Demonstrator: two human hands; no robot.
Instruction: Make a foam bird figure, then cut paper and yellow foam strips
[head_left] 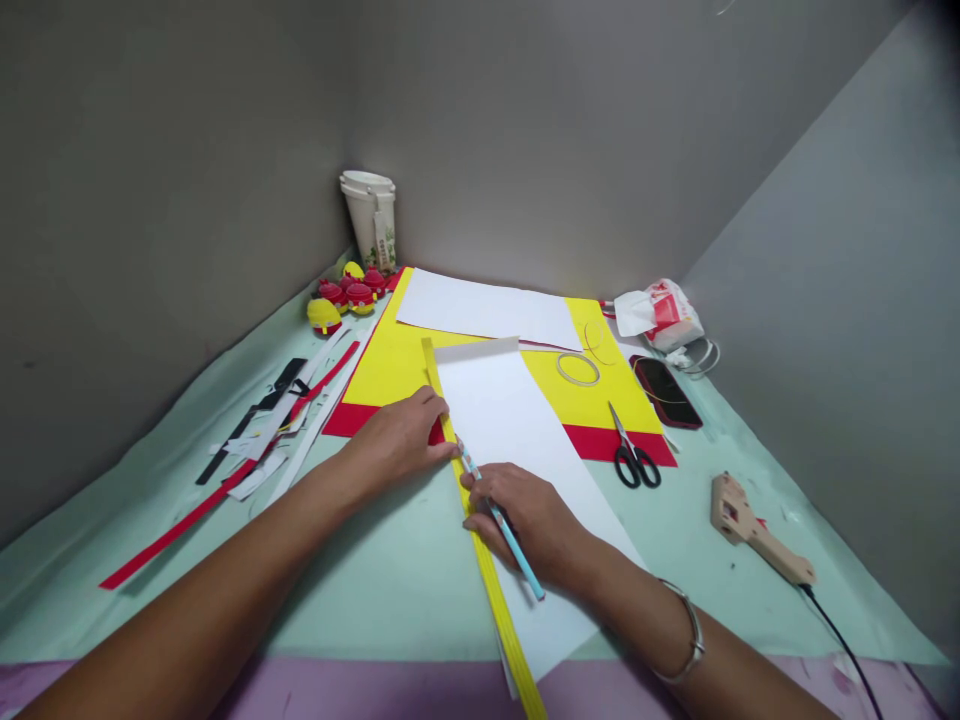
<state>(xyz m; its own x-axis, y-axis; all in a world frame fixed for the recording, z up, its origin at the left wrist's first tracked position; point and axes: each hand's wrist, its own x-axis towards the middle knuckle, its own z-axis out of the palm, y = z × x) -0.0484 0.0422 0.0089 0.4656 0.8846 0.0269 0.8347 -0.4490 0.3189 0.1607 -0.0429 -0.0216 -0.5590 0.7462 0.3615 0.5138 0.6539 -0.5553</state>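
Observation:
A long yellow strip, which looks like a ruler, runs along the left side of a white paper sheet. My left hand grips the strip near its far part, fingers over the far side and thumb on the near side. In my right hand is a light blue patterned pencil, its tip close to the strip beside my left thumb. The right hand rests on the sheet, with some fingers touching the strip. The sheet's far end has a greyish band, perhaps a fold.
Yellow card lies over red card, topped by another white sheet. Scissors, a bangle-like ring, a phone, tissues and a glue gun are right. Paper scraps, small red-yellow items and cups stand left.

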